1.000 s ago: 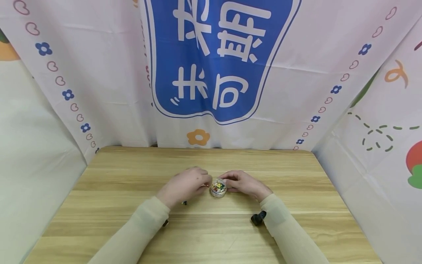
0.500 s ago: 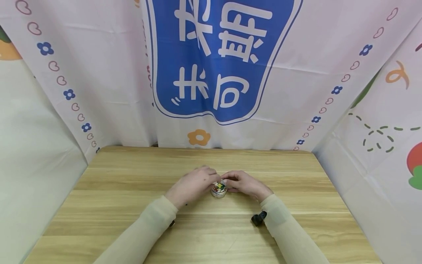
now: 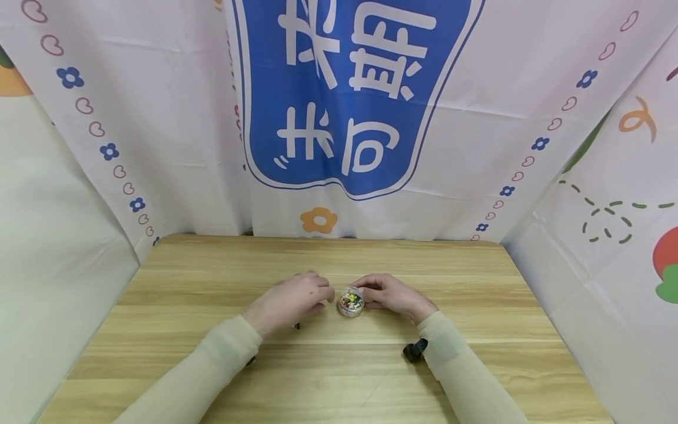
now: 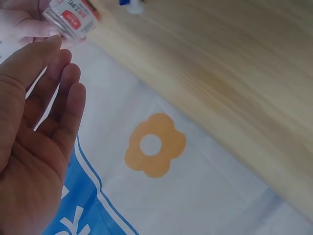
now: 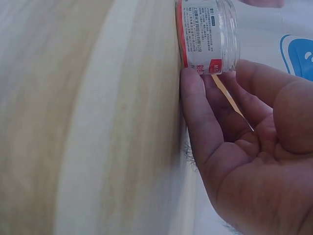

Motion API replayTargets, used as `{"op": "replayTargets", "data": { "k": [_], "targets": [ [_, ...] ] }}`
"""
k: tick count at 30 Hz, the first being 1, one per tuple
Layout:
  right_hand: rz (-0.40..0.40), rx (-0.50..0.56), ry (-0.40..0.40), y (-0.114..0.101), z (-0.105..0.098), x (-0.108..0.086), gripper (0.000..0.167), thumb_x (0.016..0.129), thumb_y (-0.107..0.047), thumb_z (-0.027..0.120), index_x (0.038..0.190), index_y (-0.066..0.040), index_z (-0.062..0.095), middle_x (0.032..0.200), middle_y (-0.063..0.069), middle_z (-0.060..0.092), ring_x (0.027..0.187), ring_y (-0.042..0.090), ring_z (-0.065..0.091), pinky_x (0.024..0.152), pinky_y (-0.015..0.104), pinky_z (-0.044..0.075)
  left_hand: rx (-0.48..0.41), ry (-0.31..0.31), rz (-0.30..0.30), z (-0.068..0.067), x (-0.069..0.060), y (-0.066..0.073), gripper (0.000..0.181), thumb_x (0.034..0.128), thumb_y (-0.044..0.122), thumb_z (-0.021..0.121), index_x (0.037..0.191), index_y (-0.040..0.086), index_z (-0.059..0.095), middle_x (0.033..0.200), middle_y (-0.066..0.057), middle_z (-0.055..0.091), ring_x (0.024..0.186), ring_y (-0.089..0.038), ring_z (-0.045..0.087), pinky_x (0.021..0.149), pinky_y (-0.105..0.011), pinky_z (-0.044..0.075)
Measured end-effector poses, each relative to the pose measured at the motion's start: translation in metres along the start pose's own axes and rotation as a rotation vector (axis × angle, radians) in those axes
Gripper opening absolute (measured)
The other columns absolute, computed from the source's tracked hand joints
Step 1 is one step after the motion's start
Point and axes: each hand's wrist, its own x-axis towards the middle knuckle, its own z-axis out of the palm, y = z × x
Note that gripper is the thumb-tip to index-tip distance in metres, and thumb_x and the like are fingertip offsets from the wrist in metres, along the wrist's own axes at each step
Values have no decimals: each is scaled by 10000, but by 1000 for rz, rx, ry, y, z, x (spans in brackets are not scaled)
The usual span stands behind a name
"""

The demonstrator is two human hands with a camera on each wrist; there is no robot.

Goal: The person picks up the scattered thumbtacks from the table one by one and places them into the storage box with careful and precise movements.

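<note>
A small clear round tub of coloured push pins stands on the wooden table. My right hand grips it from the right side; in the right wrist view, the thumb and fingers of that hand are at the printed wall of the tub. Just left of the tub is my left hand, its fingers loosely bent and apart from it. The left wrist view shows nothing between the fingers of this hand. A small blue and white piece, probably a push pin, lies on the table.
The wooden table reaches to a printed cloth at the back. A small dark thing shows beside my left hand. A black wrist device sits at the right cuff.
My left hand first held a small red piece at its fingertips, moved right over the tub, then drew back left without it visible. The right hand has stayed at the tub.
</note>
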Motion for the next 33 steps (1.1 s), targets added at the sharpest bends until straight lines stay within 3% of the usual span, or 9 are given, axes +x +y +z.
{"op": "replayTargets", "data": {
  "k": [7, 17, 23, 33],
  "targets": [
    [-6, 3, 2, 1, 0, -1, 376, 1232, -119, 601, 1581, -22, 701, 1634, 243, 667, 1428, 286, 734, 1173, 386, 653, 71, -77, 5, -4, -10, -4, 202, 988, 76, 940, 1152, 160, 857, 1147, 15, 851, 1090, -188, 778, 1005, -355, 676],
    [0, 13, 2, 2, 0, 0, 380, 1230, -109, 600, 1586, -13, 693, 1636, 252, 660, 1420, 284, 737, 1170, 387, 656, 127, -158, 43, -6, -26, -9, 170, 985, 46, 918, 949, 182, 824, 936, 62, 795, 875, -90, 708, 835, -270, 644],
    [4, 15, 3, 1, 0, 0, 380, 1230, -124, 607, 1584, -15, 695, 1626, 247, 669, 1404, 273, 746, 1170, 384, 655, 176, -158, 85, -4, -33, -12, 208, 939, 40, 946, 912, 191, 806, 941, 47, 812, 862, -101, 730, 837, -271, 653],
    [9, 4, 6, -1, 2, -1, 380, 1233, -152, 615, 1574, -11, 704, 1617, 241, 678, 1407, 257, 740, 1182, 403, 651, 123, -153, 82, 2, -38, -15, 276, 948, 35, 935, 851, 216, 751, 881, 93, 759, 815, -59, 644, 799, -271, 607]
  ]
}}
